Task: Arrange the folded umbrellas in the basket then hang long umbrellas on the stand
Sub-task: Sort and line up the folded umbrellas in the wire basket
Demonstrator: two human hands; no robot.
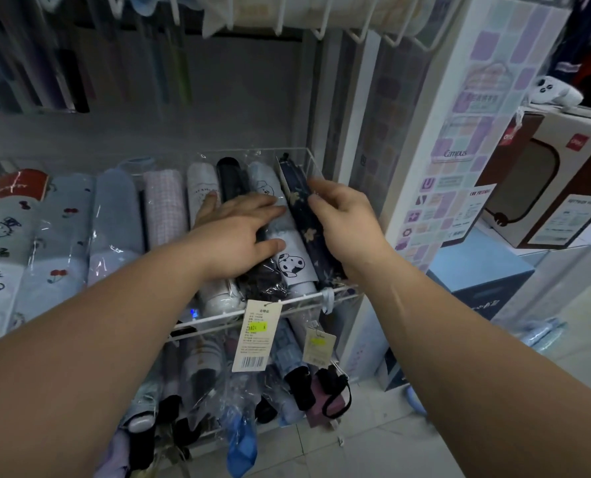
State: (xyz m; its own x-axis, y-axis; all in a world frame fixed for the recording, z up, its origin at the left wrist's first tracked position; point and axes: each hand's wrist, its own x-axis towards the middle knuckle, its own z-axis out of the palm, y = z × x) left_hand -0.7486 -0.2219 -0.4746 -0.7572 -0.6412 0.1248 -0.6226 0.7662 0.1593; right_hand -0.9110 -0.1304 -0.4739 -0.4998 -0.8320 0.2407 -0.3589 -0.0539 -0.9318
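A row of folded umbrellas in clear sleeves lies side by side in a white wire basket [335,294]. My right hand [347,222] grips a dark navy floral umbrella [296,191] at the basket's far right end, against its clear wall. My left hand [242,229] lies flat, fingers spread, on the black umbrella [230,177] and the pale blue puppy-print umbrella [292,262] beside it. Long umbrellas [70,77] hang in the upper left.
A lower basket [218,391] holds more folded umbrellas, with price tags [256,336] dangling over it. Empty white wire hooks [373,32] run along the top. A white display pillar [459,132] and boxed goods [542,181] stand to the right. Tiled floor lies below.
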